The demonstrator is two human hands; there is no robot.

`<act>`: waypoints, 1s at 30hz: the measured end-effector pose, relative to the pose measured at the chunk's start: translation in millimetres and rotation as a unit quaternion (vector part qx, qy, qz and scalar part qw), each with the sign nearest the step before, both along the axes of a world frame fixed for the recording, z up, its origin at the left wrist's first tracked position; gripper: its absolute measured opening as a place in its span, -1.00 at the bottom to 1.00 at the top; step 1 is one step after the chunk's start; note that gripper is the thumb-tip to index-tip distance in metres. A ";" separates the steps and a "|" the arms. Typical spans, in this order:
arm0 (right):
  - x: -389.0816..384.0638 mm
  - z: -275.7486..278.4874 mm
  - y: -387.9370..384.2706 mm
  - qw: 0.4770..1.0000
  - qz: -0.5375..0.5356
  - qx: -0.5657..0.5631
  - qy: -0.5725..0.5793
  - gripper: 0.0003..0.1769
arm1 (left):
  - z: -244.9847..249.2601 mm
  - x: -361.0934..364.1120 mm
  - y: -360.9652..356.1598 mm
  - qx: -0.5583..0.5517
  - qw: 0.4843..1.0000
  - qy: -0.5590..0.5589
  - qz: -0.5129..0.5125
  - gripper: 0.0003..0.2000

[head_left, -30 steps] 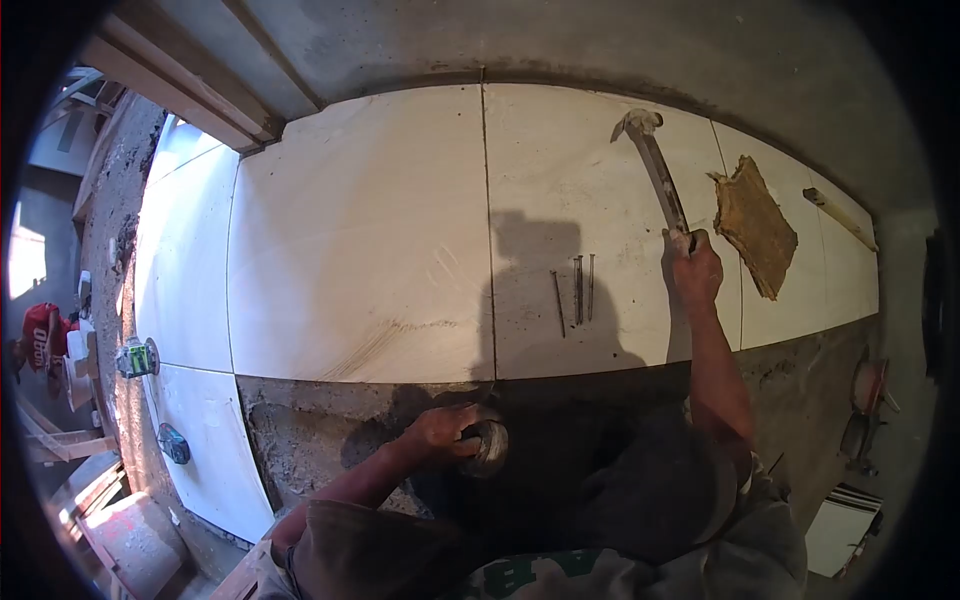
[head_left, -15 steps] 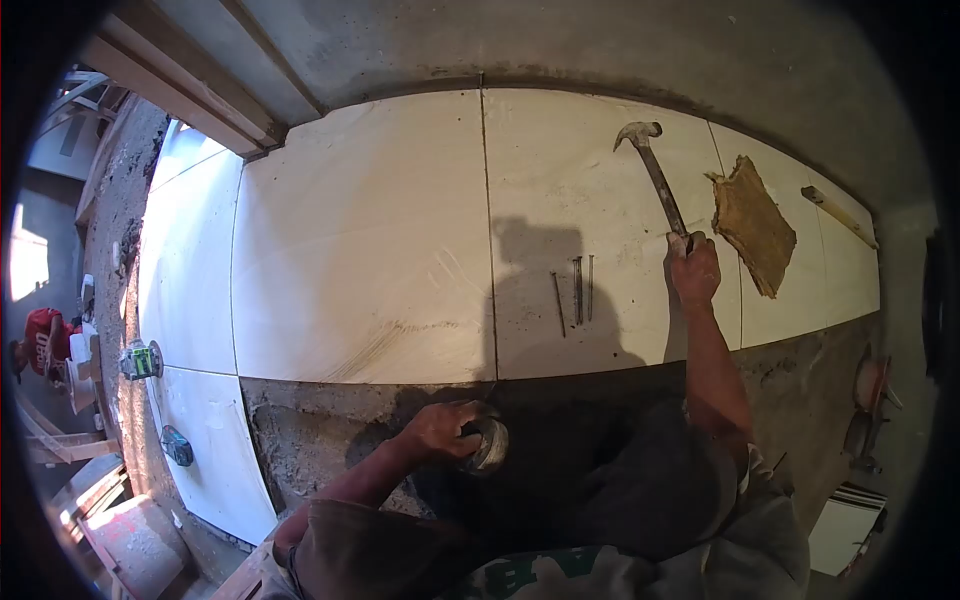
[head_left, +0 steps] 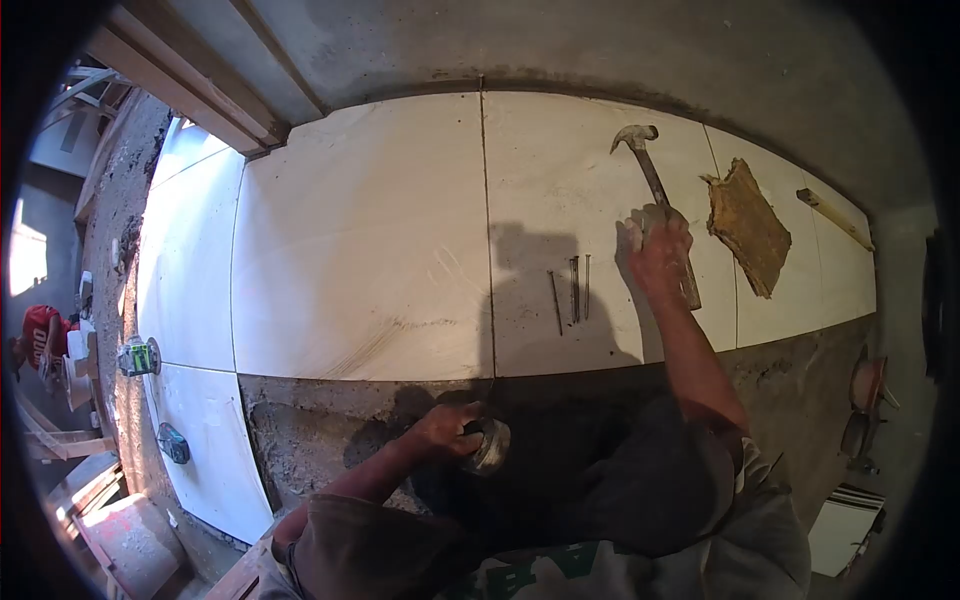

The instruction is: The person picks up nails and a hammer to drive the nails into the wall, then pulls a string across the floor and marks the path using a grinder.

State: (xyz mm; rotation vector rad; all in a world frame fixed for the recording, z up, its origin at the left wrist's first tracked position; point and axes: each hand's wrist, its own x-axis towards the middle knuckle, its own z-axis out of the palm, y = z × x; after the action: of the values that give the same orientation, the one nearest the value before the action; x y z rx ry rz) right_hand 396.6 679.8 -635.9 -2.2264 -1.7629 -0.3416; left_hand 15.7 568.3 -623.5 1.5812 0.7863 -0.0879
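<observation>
A claw hammer (head_left: 646,172) lies on the white tiles (head_left: 370,220), its head pointing away from me. My right hand (head_left: 660,255) is over the middle of its handle, fingers spread, and the handle's end shows past my wrist. Closer to my body, my left hand (head_left: 440,432) is closed on a pale ring-shaped roll (head_left: 489,446); whether it is tape or line I cannot make out. Several long nails (head_left: 575,290) rest on the tile to the left of my right hand.
A ragged brown board piece (head_left: 750,228) and a wooden strip (head_left: 835,219) lie at right. A concrete wall (head_left: 600,45) borders the far side. Rough mortar (head_left: 310,415) runs along the near edge. Green power tool (head_left: 139,357) at left; a person in red (head_left: 42,335) beyond.
My right hand has moved from the end of the hammer's handle up and left to its middle, its fingers loosening. The hammer stays put. My left hand keeps the roll in place.
</observation>
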 end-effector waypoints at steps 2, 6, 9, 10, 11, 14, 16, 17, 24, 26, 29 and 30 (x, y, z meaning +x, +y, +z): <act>-6.2 -3.5 5.9 1.000 0.006 -0.008 -0.003 -0.56 | 2.3 -2.3 1.3 0.008 0.999 -0.034 0.028 -0.54; -39.0 5.5 -1.0 0.976 0.132 0.021 0.173 -0.64 | -3.6 -8.3 -3.6 0.037 0.995 -0.076 0.046 -0.58; -97.5 17.2 -21.8 0.911 0.090 -0.252 0.315 -0.64 | 4.4 -3.9 -1.5 0.007 0.997 -0.063 0.033 -0.56; -114.6 15.7 -30.4 0.890 0.137 -0.309 0.305 -0.61 | 5.2 -2.2 -1.5 0.001 0.996 -0.078 0.037 -0.56; -132.3 5.8 -41.2 0.874 0.173 -0.310 0.331 -0.57 | 6.0 -0.8 -2.0 -0.005 0.995 -0.092 0.041 -0.57; -169.5 -0.8 -61.3 0.826 0.222 -0.334 0.396 -0.53 | 8.4 0.7 0.4 0.043 0.990 -0.130 0.022 -0.56; -178.0 -0.5 -63.6 0.793 0.236 -0.357 0.433 -0.54 | 2.3 -1.6 -5.7 0.019 0.990 -0.136 0.025 -0.55; -179.8 -2.1 -64.4 0.789 0.242 -0.350 0.443 -0.56 | 1.0 -1.5 -7.7 -0.007 0.989 -0.143 0.029 -0.55; -170.3 -5.3 -67.9 0.824 0.206 -0.402 0.343 -0.62 | -3.8 0.3 -8.6 -0.041 0.989 -0.143 0.027 -0.52; -167.9 -4.5 -67.6 0.822 0.203 -0.417 0.330 -0.62 | 0.8 1.3 -7.7 -0.063 0.988 -0.140 0.032 -0.52; -165.5 -10.1 -73.0 0.831 0.206 -0.409 0.316 -0.62 | 5.7 1.9 -4.0 -0.064 0.990 -0.121 0.019 -0.51; -165.7 -10.2 -73.4 0.843 0.211 -0.384 0.312 -0.61 | 4.1 1.3 -4.2 -0.063 0.991 -0.120 0.020 -0.51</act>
State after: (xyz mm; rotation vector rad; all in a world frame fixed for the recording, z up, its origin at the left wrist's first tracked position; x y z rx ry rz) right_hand 230.8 606.4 -646.1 -1.8753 -2.0830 1.2443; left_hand 17.0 564.1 -619.4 1.4242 0.6107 0.0791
